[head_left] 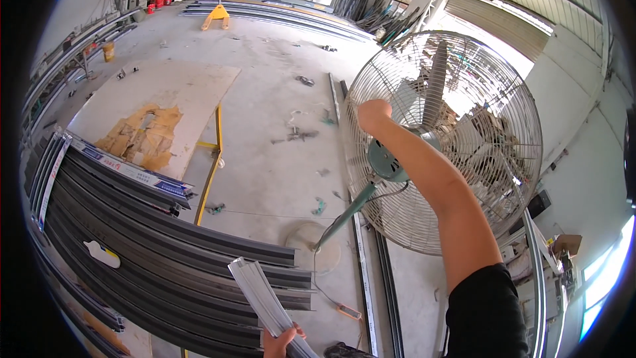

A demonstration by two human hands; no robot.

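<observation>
At bottom centre, the left hand (283, 341) is gripping a grey metal bar (264, 295) — while the right hand (375, 117), upper centre, is curling at the big fan (434, 96) — whether it's pinching wire, I can't tell.

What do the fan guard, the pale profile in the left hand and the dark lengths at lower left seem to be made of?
Fan guard: metal wire, shiny, judging by its thin, glinting rings and spokes.
Pale profile: probably aluminium, satin silver-grey, with crisp lengthwise grooves.
Dark lengths: matte dark grey, likely coated metal given sharp edges, possibly plastic.
</observation>
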